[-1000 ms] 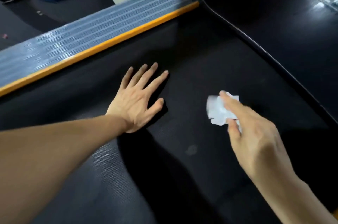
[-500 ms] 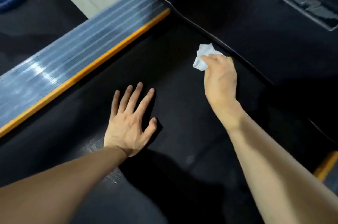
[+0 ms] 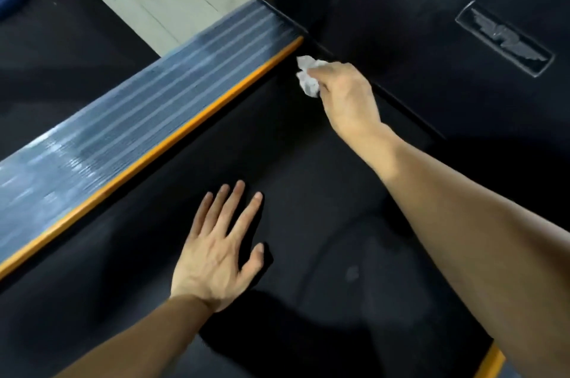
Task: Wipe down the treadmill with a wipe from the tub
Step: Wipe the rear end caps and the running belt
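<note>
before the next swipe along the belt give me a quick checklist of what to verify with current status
1. Wipe gripped by the right hand: ok.
2. Wipe at the far corner of the belt, where the orange edge strip meets the black motor cover: ok.
3. Left hand flat on the belt, fingers spread, apart from the wipe: ok.
4. Wipe pressed onto the surface: cannot tell.
5. Wipe still damp and clean: cannot tell.
6. Tub in view for a fresh wipe: not ok.
</note>
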### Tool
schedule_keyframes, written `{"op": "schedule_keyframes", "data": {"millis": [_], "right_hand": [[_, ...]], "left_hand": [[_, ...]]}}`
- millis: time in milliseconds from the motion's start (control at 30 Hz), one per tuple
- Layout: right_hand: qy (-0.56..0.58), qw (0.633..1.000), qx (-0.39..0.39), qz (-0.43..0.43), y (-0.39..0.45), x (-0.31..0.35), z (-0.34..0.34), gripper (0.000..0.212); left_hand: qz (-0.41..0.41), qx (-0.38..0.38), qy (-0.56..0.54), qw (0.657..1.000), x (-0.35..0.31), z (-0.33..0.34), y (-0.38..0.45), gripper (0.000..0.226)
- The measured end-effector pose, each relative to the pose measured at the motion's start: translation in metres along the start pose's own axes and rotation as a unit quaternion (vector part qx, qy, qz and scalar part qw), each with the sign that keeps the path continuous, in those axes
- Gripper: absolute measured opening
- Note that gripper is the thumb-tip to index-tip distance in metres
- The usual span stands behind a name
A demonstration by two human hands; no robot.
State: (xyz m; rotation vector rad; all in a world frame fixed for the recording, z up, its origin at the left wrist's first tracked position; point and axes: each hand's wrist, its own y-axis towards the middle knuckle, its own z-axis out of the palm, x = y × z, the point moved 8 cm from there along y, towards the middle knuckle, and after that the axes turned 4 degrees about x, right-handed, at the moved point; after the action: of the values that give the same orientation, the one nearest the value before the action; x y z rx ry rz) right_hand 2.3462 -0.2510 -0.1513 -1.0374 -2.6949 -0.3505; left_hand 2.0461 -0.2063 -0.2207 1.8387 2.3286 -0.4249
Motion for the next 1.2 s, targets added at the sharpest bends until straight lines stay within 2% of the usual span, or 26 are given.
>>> {"op": "schedule_keyframes", "data": {"millis": [167, 200, 233, 300, 367, 400, 433, 500, 567, 600, 633, 667, 700, 767, 833, 867, 900, 933, 1000, 1067, 1133, 1200], "right_hand": [[0.06, 0.993, -0.027, 0.103, 0.015, 0.009, 0.024, 0.028], [0.094, 0.991, -0.041, 0.09, 0.007, 0.025, 0.028, 0.029], [0.129, 0.989, -0.063, 0.037, -0.002, 0.049, 0.031, 0.026], [0.182, 0.975, -0.058, -0.111, -0.032, 0.098, 0.043, 0.018], [0.176, 0.96, 0.005, -0.217, -0.049, 0.112, 0.042, 0.02], [0.155, 0.958, 0.039, -0.24, -0.046, 0.108, 0.038, 0.023], [0.11, 0.97, 0.045, -0.214, -0.035, 0.092, 0.032, 0.026], [0.024, 0.995, 0.002, -0.101, -0.008, 0.033, 0.015, 0.028], [0.026, 0.999, -0.027, 0.031, 0.001, -0.022, 0.001, 0.032], [0.02, 0.997, -0.052, 0.056, -0.002, -0.034, -0.003, 0.034], [0.046, 0.992, -0.076, 0.085, -0.006, -0.036, -0.003, 0.033], [0.101, 0.985, -0.075, 0.118, -0.013, -0.029, 0.002, 0.03], [0.161, 0.979, -0.049, 0.115, -0.022, -0.009, 0.011, 0.027], [0.24, 0.97, -0.042, 0.002, -0.046, 0.046, 0.026, 0.026], [0.218, 0.963, -0.026, -0.156, -0.085, 0.092, 0.032, 0.027], [0.182, 0.96, -0.002, -0.213, -0.099, 0.096, 0.033, 0.03], [0.133, 0.964, -0.01, -0.229, -0.095, 0.082, 0.025, 0.03], [0.104, 0.976, -0.008, -0.194, -0.082, 0.055, 0.016, 0.025], [0.027, 0.995, -0.06, -0.075, -0.054, -0.006, -0.009, 0.017], [-0.045, 0.997, -0.06, 0.017, -0.045, -0.043, -0.022, 0.015], [-0.002, 0.993, -0.091, 0.071, -0.053, -0.047, -0.025, 0.025], [0.041, 0.992, -0.087, 0.081, -0.073, -0.014, -0.014, 0.024]], "left_hand": [[-0.013, 0.018, 0.006, 1.0, 0.002, 0.003, -0.003, 0.076], [-0.013, 0.022, 0.01, 1.0, 0.001, 0.003, -0.004, 0.077], [-0.013, 0.025, 0.012, 1.0, 0.001, 0.003, -0.004, 0.077], [-0.013, 0.03, 0.017, 0.999, -0.001, 0.003, -0.001, 0.077], [-0.017, 0.035, 0.021, 0.999, -0.001, 0.003, -0.001, 0.077], [-0.018, 0.037, 0.021, 0.999, 0.0, 0.003, -0.001, 0.077], [-0.019, 0.039, 0.021, 0.999, 0.0, 0.003, 0.0, 0.077], [-0.019, 0.038, 0.022, 0.999, 0.001, 0.004, -0.001, 0.077], [-0.019, 0.036, 0.023, 0.999, 0.001, 0.004, -0.002, 0.077], [-0.019, 0.034, 0.024, 0.999, 0.0, 0.004, -0.002, 0.077], [-0.02, 0.032, 0.025, 0.999, 0.0, 0.004, -0.002, 0.078], [-0.02, 0.032, 0.025, 0.999, 0.0, 0.003, -0.002, 0.078], [-0.02, 0.033, 0.024, 0.999, 0.0, 0.003, -0.001, 0.078], [-0.021, 0.035, 0.025, 0.999, -0.001, 0.004, 0.0, 0.078], [-0.022, 0.038, 0.032, 0.999, 0.0, 0.005, 0.0, 0.078], [-0.021, 0.035, 0.03, 0.999, 0.0, 0.004, 0.0, 0.078], [-0.021, 0.03, 0.028, 0.999, 0.0, 0.004, 0.0, 0.077], [-0.021, 0.026, 0.026, 0.999, 0.0, 0.004, 0.0, 0.077], [-0.02, 0.02, 0.026, 0.999, 0.0, 0.003, -0.001, 0.077], [-0.02, 0.016, 0.027, 0.999, -0.001, 0.003, -0.002, 0.077], [-0.02, 0.015, 0.027, 0.999, -0.001, 0.003, -0.003, 0.077], [-0.024, 0.011, 0.023, 0.999, -0.001, 0.002, -0.002, 0.077]]}}
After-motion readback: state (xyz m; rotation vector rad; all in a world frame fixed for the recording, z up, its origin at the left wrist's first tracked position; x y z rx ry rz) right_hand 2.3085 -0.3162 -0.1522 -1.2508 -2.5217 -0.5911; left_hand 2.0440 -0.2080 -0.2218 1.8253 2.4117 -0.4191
